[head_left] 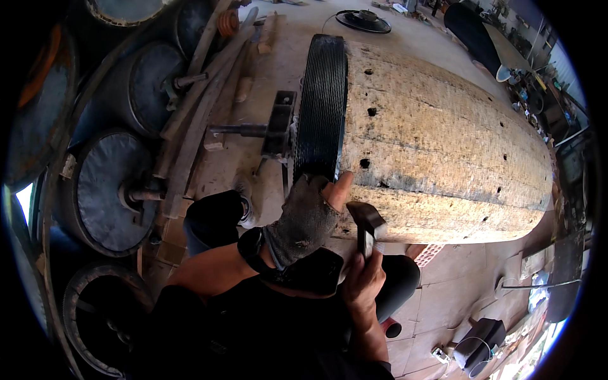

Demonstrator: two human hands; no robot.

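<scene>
A large drum of pale, worn wooden staves point(437, 139) with small dark holes lies on its side in front of me. Around its left end runs a ribbed black band point(321, 104), like many turns of cord side by side. My left hand point(307, 218), in a grey glove with bare fingertips, rests at the band's lower edge, fingers closed against the drum. What they pinch, if anything, is hidden. My right hand point(364, 278) is bare and grips a hammer point(367, 221), its dark head raised near the drum's lower left side, just right of my left hand.
Several dark metal drums point(114, 190) with shafts stand along the left, beside long wooden planks point(206, 114). A metal shaft and bracket point(275, 126) stick out from the drum's left end. A round black disc point(363, 21) lies beyond. A dark box-like object point(484, 342) sits lower right.
</scene>
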